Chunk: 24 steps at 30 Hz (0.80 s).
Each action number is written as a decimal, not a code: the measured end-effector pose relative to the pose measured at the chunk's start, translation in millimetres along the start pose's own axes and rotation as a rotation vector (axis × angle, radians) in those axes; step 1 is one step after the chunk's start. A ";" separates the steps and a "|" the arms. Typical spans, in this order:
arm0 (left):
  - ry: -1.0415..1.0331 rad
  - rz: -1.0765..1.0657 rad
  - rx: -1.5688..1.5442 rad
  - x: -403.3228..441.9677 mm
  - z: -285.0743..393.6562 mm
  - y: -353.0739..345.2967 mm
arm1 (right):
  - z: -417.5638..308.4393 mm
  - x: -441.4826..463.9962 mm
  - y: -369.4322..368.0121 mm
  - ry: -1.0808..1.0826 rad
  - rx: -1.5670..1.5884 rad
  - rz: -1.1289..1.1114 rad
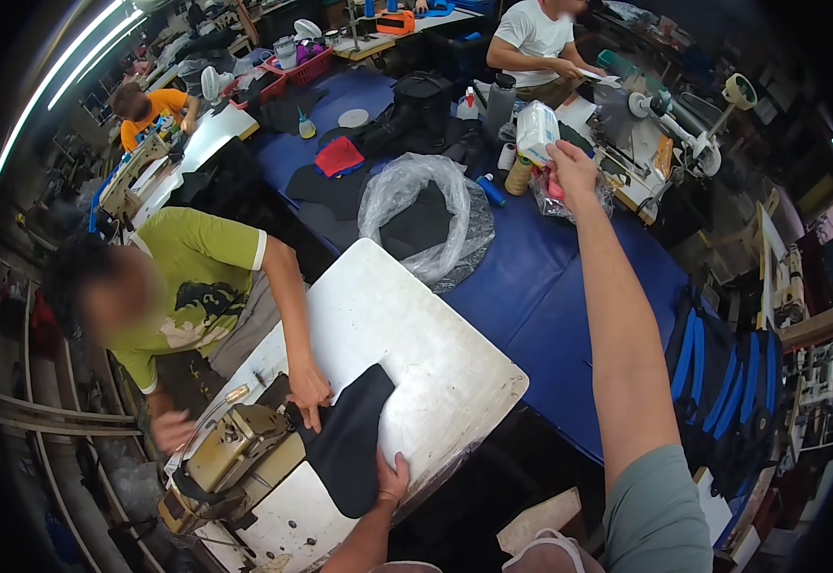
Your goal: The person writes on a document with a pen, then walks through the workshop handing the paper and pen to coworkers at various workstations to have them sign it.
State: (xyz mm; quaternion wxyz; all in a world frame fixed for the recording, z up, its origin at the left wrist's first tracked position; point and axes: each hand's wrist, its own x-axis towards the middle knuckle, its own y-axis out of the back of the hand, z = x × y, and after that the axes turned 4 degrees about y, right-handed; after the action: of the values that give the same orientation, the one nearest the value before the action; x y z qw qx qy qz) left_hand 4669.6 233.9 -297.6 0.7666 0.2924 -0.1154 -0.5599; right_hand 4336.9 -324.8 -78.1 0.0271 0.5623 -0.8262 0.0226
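My right hand [572, 175] is closed on a small white packet [537, 132] with blue and green marks, held up over the far part of the blue table. My left hand [392, 479] lies at the right edge of a black fabric piece [352, 449] on the white sewing table [436, 353]. Its fingers are apart, the thumb and fingertips against the cloth's edge. A co-worker's hand [310, 393] rests on the same cloth from the other side, beside a sewing machine [230, 449].
On the blue table [531, 277] are a clear plastic bag [416, 220], a red cloth [339, 157], a blue thread spool [491, 190] and black fabric. A co-worker in green sits at the left. Two more people sit farther back. Black straps with blue stripes [722, 372] lie at the right.
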 end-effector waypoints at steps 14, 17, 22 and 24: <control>0.044 -0.016 -0.042 0.2 13.6 6.7 | -6.8 -10.5 -5.2 0.033 0.003 -0.015; -0.042 0.050 0.014 0.5 4.9 1.8 | -8.3 -7.9 -1.8 0.024 -0.013 -0.021; 0.086 -0.004 -0.064 -0.7 -8.9 -3.0 | -5.9 -12.7 -1.8 0.032 -0.030 -0.007; 0.182 -0.146 0.158 4.2 40.3 23.9 | -6.9 -14.6 -1.6 0.029 -0.036 -0.009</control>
State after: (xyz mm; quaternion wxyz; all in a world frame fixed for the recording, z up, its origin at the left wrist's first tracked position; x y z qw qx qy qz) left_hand 4669.6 221.9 -252.0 0.7056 0.4091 -0.0676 -0.5747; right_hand 4343.9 -311.4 -72.2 0.0494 0.5652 -0.8233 0.0159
